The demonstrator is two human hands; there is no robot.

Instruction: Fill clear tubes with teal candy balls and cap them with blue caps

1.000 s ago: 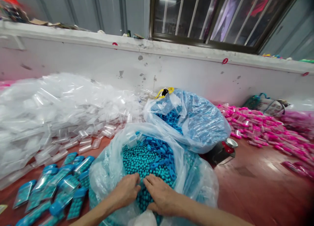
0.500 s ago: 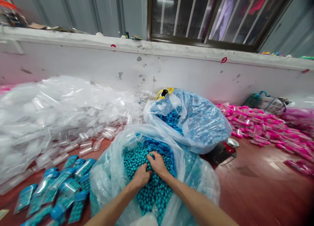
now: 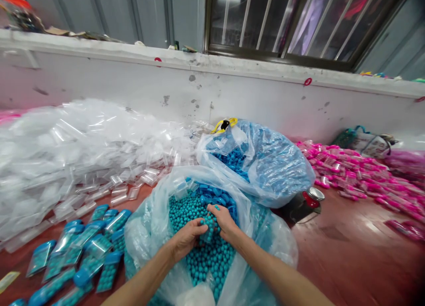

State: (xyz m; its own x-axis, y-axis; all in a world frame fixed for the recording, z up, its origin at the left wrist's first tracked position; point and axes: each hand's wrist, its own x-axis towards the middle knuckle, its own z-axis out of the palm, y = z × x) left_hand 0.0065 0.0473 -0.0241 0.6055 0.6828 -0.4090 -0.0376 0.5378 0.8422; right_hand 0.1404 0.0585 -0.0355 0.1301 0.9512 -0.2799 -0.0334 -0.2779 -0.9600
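Note:
Teal beads [image 3: 212, 257] fill an open clear plastic bag [image 3: 146, 226] in front of me. Above them, between my hands, is what looks like a small clear container [image 3: 208, 230] packed with beads. My left hand [image 3: 188, 237] is closed on its left side, thumb on top. My right hand [image 3: 223, 219] is closed at its right side, and a loose bead shows by its fingertips. Blue caps [image 3: 217, 196] lie at the far side of the bag, behind my right hand. The container's lower end is hidden.
Bead-filled containers with blue caps [image 3: 109, 270] lie on the red floor at left. Behind them is a heap of clear empty containers [image 3: 83, 155]. A second bag [image 3: 282, 164] with blue pieces, a dark canister [image 3: 303, 206] and pink packs [image 3: 352, 168] lie to the right.
Both hands, earlier down in the beads, have come up slightly. A bead-filled clear container now shows between them. The view has shifted a little.

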